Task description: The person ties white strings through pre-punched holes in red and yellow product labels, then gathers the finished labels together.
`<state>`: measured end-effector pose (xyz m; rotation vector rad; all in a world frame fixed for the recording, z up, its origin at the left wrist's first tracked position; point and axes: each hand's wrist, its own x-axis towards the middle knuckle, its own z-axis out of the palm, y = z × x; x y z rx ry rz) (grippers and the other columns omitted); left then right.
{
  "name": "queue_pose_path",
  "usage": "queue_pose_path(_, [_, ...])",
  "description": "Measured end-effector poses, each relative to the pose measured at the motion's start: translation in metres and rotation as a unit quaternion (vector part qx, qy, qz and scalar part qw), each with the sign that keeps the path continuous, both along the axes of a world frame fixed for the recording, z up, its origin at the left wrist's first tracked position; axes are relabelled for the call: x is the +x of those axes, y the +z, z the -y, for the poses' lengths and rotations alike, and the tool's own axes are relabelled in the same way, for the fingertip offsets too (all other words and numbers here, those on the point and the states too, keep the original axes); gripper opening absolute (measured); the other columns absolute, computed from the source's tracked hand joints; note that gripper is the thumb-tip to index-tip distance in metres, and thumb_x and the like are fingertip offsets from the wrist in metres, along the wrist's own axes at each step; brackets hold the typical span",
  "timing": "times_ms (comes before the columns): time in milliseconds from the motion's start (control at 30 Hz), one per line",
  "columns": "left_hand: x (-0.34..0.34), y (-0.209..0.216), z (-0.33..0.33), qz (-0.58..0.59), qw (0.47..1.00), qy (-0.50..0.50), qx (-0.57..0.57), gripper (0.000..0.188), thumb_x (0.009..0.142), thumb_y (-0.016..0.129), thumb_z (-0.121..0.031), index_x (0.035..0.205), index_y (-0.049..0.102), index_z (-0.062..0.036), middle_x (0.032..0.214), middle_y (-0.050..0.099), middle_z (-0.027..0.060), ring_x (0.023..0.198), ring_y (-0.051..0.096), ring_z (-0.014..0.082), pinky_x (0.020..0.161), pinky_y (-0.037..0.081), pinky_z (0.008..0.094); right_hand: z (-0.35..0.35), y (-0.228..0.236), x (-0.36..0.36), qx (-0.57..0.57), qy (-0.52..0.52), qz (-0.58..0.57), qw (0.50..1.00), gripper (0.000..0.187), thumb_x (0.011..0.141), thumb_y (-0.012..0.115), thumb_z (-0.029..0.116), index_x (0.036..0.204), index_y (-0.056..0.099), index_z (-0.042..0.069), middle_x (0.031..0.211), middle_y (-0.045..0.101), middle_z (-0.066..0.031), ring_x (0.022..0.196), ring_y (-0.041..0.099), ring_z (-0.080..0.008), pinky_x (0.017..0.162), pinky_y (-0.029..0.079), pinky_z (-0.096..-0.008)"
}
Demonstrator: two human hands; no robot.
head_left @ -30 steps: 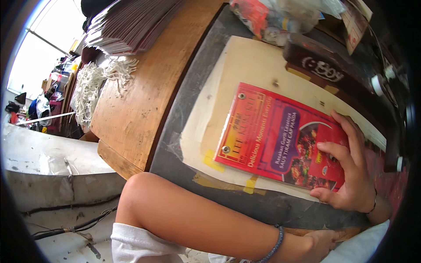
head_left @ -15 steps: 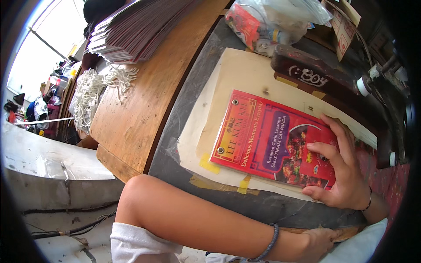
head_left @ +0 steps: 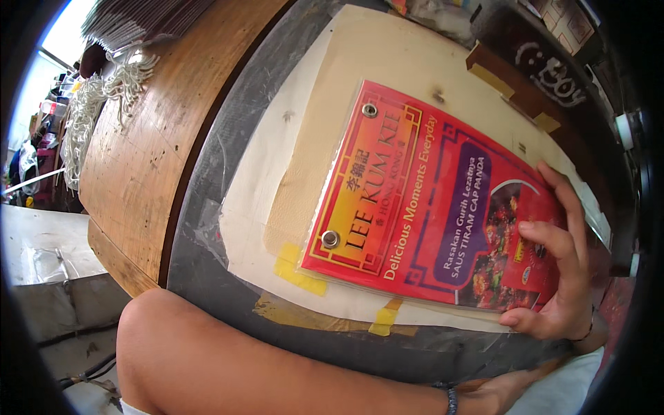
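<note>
A red plastic-covered booklet (head_left: 429, 200) with two metal eyelets along its left edge lies on a cream board (head_left: 256, 194). A food picture fills its right part. My right hand (head_left: 564, 266) grips the booklet's right end, its thumb at the near edge and the other fingers curved over the top and far edge. Across the bottom runs my left forearm, with a dark braided bracelet at the wrist. My left hand (head_left: 494, 398) rests low at the right, beside the near wooden edge; its fingers are hidden.
Yellow tape (head_left: 299, 270) sticks to the board's near left corner. Beyond the board stands a dark machine part (head_left: 532, 66) with white handwriting. To the left are a wooden table (head_left: 152, 131), white cords (head_left: 86, 121) and a stack of dark sheets (head_left: 142, 21).
The view has come closer and shifted, so the booklet looks larger and the plastic bag at the back is mostly cut off. My right hand keeps its hold on the booklet.
</note>
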<state>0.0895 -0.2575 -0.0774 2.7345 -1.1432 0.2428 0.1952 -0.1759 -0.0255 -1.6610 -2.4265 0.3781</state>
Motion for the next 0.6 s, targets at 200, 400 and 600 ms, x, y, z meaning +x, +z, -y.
queue_pose_path(200, [0.003,0.001,0.008,0.01,1.0,0.002,0.017,0.037,0.092,0.052,-0.022,0.121,0.067,-0.0054,0.131,0.063,0.0058,0.129,0.053,0.0236,0.118,0.024,0.0463,0.004,-0.001,-0.001,0.005,-0.002,0.005,1.0,0.082,0.074,0.073,0.065,0.129,0.051,0.008,0.149,0.025,-0.0375,0.135,0.038,-0.0488,0.111,0.033,-0.0528])
queue_pose_path(400, [0.006,0.001,0.013,0.012,0.999,0.015,0.032,0.038,0.093,0.052,-0.023,0.124,0.066,-0.0065,0.132,0.062,0.0048,0.129,0.053,0.0231,0.119,0.023,0.0462,0.006,-0.001,0.0,-0.009,-0.006,0.019,1.0,0.082,0.075,0.072,0.066,0.131,0.049,0.009,0.15,0.024,-0.0365,0.136,0.038,-0.0483,0.11,0.035,-0.0524])
queue_pose_path(600, [0.004,-0.002,0.008,0.011,0.997,0.029,0.076,0.039,0.093,0.051,-0.024,0.126,0.064,-0.0076,0.133,0.062,0.0038,0.129,0.053,0.0226,0.119,0.022,0.0461,0.002,-0.005,0.003,-0.004,-0.001,-0.014,1.0,0.084,0.076,0.07,0.068,0.134,0.047,0.011,0.149,0.023,-0.0356,0.135,0.039,-0.0478,0.108,0.039,-0.0531])
